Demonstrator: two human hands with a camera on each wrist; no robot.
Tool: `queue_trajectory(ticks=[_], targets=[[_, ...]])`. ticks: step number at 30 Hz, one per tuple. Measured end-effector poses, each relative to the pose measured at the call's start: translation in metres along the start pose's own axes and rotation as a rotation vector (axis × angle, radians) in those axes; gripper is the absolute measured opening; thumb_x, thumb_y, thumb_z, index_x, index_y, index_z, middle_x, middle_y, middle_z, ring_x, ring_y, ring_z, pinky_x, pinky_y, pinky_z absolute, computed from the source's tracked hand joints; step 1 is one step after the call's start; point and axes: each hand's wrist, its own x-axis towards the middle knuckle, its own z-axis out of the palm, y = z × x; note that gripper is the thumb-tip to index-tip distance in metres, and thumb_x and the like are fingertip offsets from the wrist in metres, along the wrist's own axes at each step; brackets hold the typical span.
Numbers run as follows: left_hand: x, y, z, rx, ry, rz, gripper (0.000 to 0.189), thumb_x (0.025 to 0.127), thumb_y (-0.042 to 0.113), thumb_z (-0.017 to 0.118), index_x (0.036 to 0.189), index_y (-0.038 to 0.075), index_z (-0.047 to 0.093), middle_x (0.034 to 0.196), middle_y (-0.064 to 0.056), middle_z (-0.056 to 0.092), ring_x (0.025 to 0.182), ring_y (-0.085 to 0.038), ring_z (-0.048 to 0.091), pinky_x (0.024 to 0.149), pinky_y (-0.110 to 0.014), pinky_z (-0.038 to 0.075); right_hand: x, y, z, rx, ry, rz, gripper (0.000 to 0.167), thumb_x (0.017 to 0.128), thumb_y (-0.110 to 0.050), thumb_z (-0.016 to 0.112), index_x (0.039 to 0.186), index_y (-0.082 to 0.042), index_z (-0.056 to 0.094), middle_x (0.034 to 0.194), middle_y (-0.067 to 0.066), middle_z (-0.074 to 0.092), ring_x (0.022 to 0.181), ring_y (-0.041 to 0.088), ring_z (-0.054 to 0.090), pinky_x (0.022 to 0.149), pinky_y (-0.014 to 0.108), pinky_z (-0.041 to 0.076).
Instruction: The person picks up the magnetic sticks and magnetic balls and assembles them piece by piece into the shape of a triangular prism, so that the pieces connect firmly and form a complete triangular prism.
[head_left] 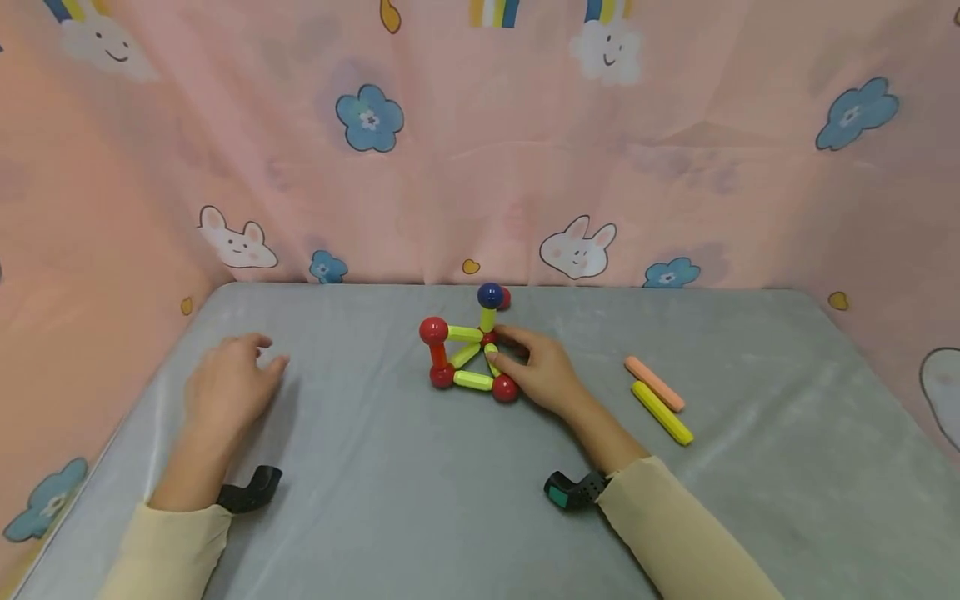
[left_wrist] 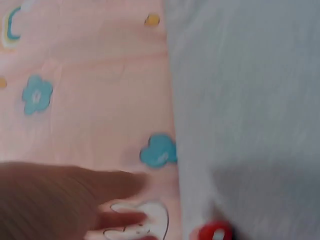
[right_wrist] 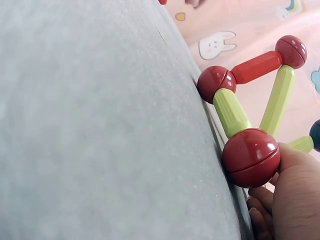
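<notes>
Surface (head_left: 405, 500), grey. Ball-and-stick frame (head_left: 466, 356) near its far edge, extending leftward from my right hand (head_left: 551, 375), which pinches its right side. My left hand (head_left: 228, 387), fingers loosely bent, nothing held, well apart leftward. Blue ball (head_left: 491, 295) on top.

pale-beige fabric sleeves (head_left: 682, 529) are being worn. black angled wrist devices (head_left: 251, 492) are showing, the right bearing a green patch (head_left: 558, 497).

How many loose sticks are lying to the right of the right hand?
2: the orange stick, and the yellow stick alongside it, nearer the person, both on the grey cloth right of the right hand. The right sleeve could hide another.
</notes>
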Motion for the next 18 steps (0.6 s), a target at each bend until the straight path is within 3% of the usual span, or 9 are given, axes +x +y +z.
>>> queue_trajectory(ticks=[4,7,14,18], targets=[[0.003,-0.019,-0.01,0.083,-0.178,-0.103,0.064,0.094,0.038,0.063,0.134,-0.01,0.05,0.124,-0.04,0.052,0.106,-0.054,0.055,0.071,-0.057,0.051,-0.001,0.002,0.001,0.017,0.003,-0.009,0.049,0.094,-0.028,0.071,0.138,-0.01,0.062,0.134,0.01,0.068,0.125,0.027,0.064,0.105,0.046,0.052],[0.005,-0.027,-0.016,0.087,-0.28,-0.117,0.071,0.092,0.041,0.066,0.136,-0.012,0.047,0.125,-0.04,0.051,0.104,-0.049,0.054,0.069,-0.051,0.051,-0.001,0.003,0.002,0.027,0.013,-0.011,0.047,0.094,-0.026,0.071,0.137,-0.009,0.063,0.132,0.01,0.069,0.124,0.027,0.064,0.105,0.046,0.052],[0.008,-0.031,-0.018,0.044,-0.317,-0.111,0.063,0.087,0.035,0.073,0.13,-0.008,0.055,0.109,-0.028,0.067,0.091,-0.039,0.061,0.063,-0.042,0.049,0.0,0.003,0.002,0.015,0.019,-0.012,0.048,0.094,-0.027,0.071,0.137,-0.008,0.063,0.133,0.011,0.068,0.125,0.027,0.064,0.104,0.046,0.053],[0.009,-0.032,-0.014,0.018,-0.34,-0.076,0.059,0.086,0.032,0.075,0.126,-0.007,0.058,0.102,-0.025,0.068,0.079,-0.031,0.062,0.059,-0.036,0.046,0.0,0.001,0.001,0.016,0.015,-0.01,0.048,0.094,-0.027,0.071,0.137,-0.008,0.063,0.133,0.011,0.069,0.125,0.026,0.064,0.104,0.045,0.053]])
